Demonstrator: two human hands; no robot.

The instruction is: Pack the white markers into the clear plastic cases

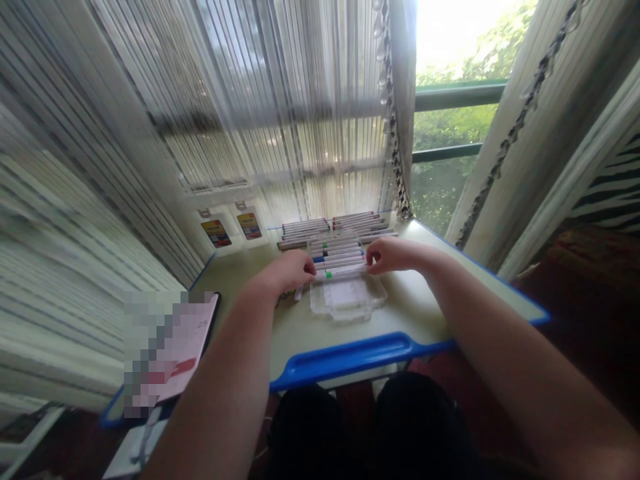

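Note:
A clear plastic case (345,308) lies open on the table in front of me. White markers with coloured bands rest side by side in its far part. Across the near side of this row lies a white marker (345,271) with a green band. My left hand (299,270) is closed at its left end, fingertips pinched together. Around the right end, my right hand (383,256) is closed too, thumb and fingers curled in. The fingers partly hide both tips of the marker.
Two groups of markers (305,228) lie behind the case, near the curtain (320,133). Two packages with printed labels (249,225) stand at the back left. A tablet-like device (193,340) lies at the left. The table (415,313) has a blue front tray (350,357).

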